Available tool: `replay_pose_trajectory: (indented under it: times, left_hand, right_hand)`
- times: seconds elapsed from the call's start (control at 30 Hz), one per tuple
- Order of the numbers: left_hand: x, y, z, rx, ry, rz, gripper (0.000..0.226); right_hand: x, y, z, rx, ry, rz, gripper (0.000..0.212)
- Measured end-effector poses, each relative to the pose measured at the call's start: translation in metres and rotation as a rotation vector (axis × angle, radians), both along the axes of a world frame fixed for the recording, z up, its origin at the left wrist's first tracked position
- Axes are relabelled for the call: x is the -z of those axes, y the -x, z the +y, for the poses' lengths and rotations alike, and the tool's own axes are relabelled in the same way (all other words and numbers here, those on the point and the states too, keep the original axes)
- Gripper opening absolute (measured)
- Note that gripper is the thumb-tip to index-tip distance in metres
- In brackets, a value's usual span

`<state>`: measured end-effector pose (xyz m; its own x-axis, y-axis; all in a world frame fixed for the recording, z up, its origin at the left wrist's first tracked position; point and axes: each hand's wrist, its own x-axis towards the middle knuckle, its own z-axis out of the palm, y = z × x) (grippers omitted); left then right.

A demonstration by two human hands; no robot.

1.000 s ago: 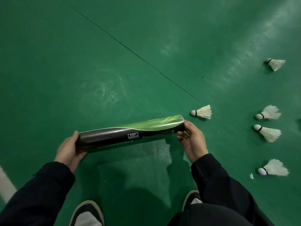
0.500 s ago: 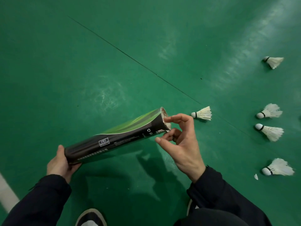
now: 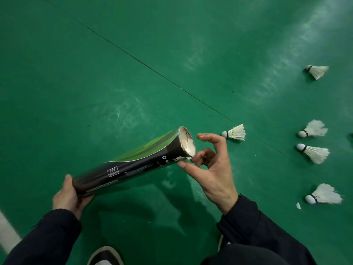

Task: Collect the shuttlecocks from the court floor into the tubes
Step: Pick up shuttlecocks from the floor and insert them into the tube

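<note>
My left hand (image 3: 66, 196) grips the bottom end of a black-and-green shuttlecock tube (image 3: 133, 161), which tilts up to the right. White feathers show inside its open mouth (image 3: 188, 144). My right hand (image 3: 212, 169) is at that mouth with loosely curled fingers; the thumb and a fingertip touch the lower rim and nothing is held in it. Several white shuttlecocks lie on the green floor: one (image 3: 236, 132) just right of my right hand, and others further right (image 3: 318, 71), (image 3: 313, 129), (image 3: 314, 153), (image 3: 324, 195).
A thin dark seam (image 3: 152, 68) runs diagonally across the green court floor. A white court line (image 3: 7, 232) shows at the lower left. My shoe (image 3: 106, 256) is at the bottom edge. A small white feather scrap (image 3: 298, 205) lies near the lowest shuttlecock.
The tube was held level between both hands. Its right end has tipped up and its open mouth now faces me. My right hand has let go of that end and now hovers at the rim.
</note>
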<state>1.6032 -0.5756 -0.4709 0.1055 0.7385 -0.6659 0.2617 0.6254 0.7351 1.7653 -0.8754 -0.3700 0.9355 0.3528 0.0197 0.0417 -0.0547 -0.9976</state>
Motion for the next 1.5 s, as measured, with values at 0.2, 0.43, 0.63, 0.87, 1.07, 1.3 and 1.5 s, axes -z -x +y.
replay_pose_trajectory:
  times: [0.2,0.43,0.63,0.87,1.07,1.3,1.5]
  left_hand:
    - [-0.001,-0.002,-0.005,-0.012,0.0,0.005,0.042]
    - [0.0,-0.001,-0.003,-0.052,-0.012,0.048,0.047]
    - [-0.001,0.001,-0.005,-0.077,-0.028,0.027,0.055]
    - [-0.002,0.004,-0.001,-0.078,-0.052,0.075,0.032]
    - [-0.002,0.01,0.007,-0.091,0.007,0.128,0.032]
    - [-0.006,0.013,0.001,-0.106,-0.045,0.095,0.036]
    - [-0.001,0.015,0.003,-0.087,-0.046,0.097,0.039]
  right_hand:
    - [0.003,-0.004,-0.009,-0.084,0.006,0.006,0.05]
    - [0.088,-0.117,-0.061,0.571,0.5,0.186,0.071]
    - [0.11,-0.142,-0.095,0.384,0.638,0.296,0.027]
    - [0.08,-0.089,-0.068,0.541,0.43,-0.122,0.016]
    - [0.104,-0.12,-0.058,0.155,0.86,-0.101,0.07]
    - [0.116,-0.167,-0.053,0.065,1.027,-0.159,0.035]
    - [0.067,-0.118,-0.052,0.326,0.231,0.235,0.011]
